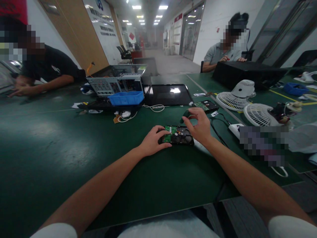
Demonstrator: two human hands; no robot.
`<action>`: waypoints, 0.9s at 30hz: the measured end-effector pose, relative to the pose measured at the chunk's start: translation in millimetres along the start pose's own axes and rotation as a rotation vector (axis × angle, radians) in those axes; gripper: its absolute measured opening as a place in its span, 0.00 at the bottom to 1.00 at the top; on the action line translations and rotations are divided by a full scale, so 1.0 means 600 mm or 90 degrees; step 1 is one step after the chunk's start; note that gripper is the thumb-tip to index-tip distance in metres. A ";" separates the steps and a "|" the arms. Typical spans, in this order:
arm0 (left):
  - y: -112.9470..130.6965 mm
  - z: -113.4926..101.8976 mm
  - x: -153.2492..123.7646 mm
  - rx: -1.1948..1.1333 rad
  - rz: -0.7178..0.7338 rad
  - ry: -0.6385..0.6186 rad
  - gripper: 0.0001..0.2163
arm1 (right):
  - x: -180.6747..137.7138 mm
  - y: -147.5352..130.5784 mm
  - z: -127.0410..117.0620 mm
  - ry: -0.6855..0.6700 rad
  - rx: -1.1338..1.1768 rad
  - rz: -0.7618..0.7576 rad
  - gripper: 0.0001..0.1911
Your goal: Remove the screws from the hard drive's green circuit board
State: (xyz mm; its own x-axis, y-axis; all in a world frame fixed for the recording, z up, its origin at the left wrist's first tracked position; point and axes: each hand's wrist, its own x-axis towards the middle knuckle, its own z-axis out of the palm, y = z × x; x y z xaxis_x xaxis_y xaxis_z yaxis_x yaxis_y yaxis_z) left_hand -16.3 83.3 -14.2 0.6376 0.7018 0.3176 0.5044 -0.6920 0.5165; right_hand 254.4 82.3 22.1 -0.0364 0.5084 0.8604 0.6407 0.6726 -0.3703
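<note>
A black device housing with a green circuit board and wires in it lies on the green table. My left hand grips its left end, fingers over the board's side and thumb along the near edge. Above the right part of the housing, my right hand pinches a screwdriver by its dark handle. The shaft points down to the board; whether its tip touches a screw is too small to tell.
Beyond the housing are a blue tray, an open metal computer case, a black panel and another opened device. White fans and a power strip lie to the right. Two people sit across the table.
</note>
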 end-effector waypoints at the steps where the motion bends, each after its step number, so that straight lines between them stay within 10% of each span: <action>1: 0.001 -0.001 0.000 0.001 0.001 -0.003 0.26 | 0.001 -0.001 -0.001 -0.001 -0.005 -0.006 0.18; 27: 0.003 -0.003 0.000 0.001 -0.009 -0.007 0.27 | -0.006 -0.004 0.005 -0.055 0.046 0.084 0.22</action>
State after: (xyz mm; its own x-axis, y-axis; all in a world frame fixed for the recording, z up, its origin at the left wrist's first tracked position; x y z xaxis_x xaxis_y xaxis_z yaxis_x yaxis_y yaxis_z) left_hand -16.6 82.4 -11.8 0.6365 0.7101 0.3010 0.5148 -0.6818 0.5197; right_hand 250.6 80.5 18.5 -0.0234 0.6368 0.7707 0.5879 0.6323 -0.5046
